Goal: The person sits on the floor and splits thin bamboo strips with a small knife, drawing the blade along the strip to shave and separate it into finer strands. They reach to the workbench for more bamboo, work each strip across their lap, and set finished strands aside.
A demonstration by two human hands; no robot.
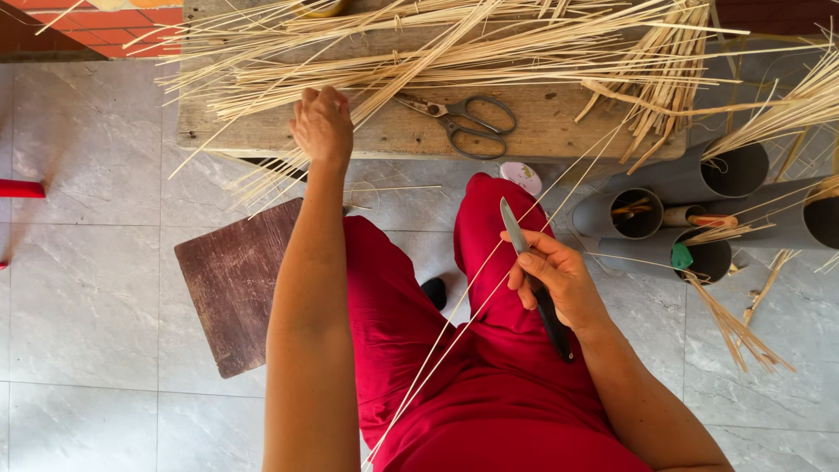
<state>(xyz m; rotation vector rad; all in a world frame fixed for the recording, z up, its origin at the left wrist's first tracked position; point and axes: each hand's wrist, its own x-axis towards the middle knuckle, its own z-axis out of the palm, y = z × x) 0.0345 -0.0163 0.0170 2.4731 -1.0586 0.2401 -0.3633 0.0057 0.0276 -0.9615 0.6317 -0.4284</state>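
Overhead, left hand (pixel 322 125) grip closed on pale thin strips (pixel 419 61), right hand (pixel 555 278) clasping steel knife (pixel 529 262), rough plank (pixel 542 122).

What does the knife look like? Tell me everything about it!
The knife has a thin, grey metal blade that narrows to a point and a dark handle. The right hand grips it around the middle, fingers wrapped over where blade and handle meet. The blade points up and away from the person, the handle end sticks out below the wrist. It sits above the lap, over red trousers. Two long pale strips run under the hand beside the blade.
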